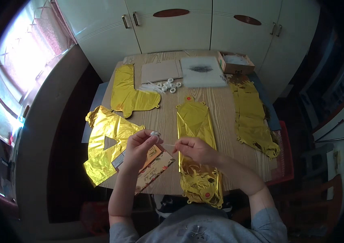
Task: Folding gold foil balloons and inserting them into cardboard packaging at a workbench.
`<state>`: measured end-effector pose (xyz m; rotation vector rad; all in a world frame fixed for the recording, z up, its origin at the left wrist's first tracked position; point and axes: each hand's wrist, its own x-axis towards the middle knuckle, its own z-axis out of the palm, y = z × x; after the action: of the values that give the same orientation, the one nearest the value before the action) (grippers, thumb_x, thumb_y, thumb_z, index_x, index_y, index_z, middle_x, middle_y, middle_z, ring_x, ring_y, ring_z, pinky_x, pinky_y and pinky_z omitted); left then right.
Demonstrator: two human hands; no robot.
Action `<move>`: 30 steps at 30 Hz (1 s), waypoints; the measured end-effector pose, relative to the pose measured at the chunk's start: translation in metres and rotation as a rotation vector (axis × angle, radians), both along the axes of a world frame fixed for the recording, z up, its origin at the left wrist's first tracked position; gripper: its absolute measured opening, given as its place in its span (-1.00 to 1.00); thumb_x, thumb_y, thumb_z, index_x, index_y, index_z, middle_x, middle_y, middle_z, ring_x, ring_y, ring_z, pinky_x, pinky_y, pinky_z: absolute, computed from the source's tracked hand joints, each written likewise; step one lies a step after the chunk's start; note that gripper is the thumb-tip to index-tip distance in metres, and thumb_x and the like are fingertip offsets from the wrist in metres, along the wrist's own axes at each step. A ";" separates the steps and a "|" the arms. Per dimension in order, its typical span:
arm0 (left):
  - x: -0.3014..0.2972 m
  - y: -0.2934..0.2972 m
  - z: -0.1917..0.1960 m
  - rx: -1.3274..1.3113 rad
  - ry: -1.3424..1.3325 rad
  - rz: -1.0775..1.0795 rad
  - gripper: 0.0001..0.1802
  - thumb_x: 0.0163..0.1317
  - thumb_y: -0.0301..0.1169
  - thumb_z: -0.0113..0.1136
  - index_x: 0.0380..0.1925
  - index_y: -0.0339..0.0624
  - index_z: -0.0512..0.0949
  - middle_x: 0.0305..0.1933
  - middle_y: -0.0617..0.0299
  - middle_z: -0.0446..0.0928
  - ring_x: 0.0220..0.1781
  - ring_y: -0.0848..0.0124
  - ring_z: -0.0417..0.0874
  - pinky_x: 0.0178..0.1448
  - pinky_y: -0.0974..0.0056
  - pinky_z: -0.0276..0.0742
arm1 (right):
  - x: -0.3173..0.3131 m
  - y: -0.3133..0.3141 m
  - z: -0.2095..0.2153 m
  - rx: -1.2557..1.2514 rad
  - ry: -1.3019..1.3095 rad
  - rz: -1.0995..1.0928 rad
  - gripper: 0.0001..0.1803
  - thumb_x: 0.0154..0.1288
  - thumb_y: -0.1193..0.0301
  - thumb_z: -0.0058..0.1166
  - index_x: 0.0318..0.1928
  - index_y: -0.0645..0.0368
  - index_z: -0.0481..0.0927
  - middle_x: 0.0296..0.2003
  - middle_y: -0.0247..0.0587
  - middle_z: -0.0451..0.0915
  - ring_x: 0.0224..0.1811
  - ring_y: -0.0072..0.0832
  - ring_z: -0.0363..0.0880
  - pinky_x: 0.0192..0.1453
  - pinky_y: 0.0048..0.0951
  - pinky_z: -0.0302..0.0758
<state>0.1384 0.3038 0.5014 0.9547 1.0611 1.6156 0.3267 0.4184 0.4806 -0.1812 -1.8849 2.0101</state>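
1. The left hand (138, 146) pinches a small white ring-shaped piece (155, 133) between thumb and fingertips, just above the near part of the wooden table (164, 121).
2. The right hand (195, 149) pinches one end of a thin white string (169, 145); the string runs left toward the white piece.
3. A long flat gold foil balloon (196, 141) lies under the right hand, reaching over the near table edge.
4. A printed card packet (155, 164) lies under the left hand.
5. A crinkled gold foil triangle balloon (103, 143) lies to the left.
6. More small white rings (170, 85) sit far off, well apart from the hands.
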 end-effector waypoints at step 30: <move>0.016 -0.001 0.005 -0.066 0.838 0.141 -0.91 0.12 -0.52 0.30 -0.35 -0.28 0.63 -0.40 0.17 0.64 -0.38 0.50 0.67 -0.28 0.41 0.57 | 0.001 -0.012 0.015 1.152 0.037 -0.385 -0.84 0.17 0.30 0.24 -0.39 0.12 0.61 -0.52 -0.29 0.58 -0.53 -0.35 0.58 -0.46 -0.36 0.48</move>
<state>0.1544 0.3025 0.5066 1.5983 1.7542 1.2738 0.3278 0.4064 0.4956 -0.1562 -2.4111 0.4989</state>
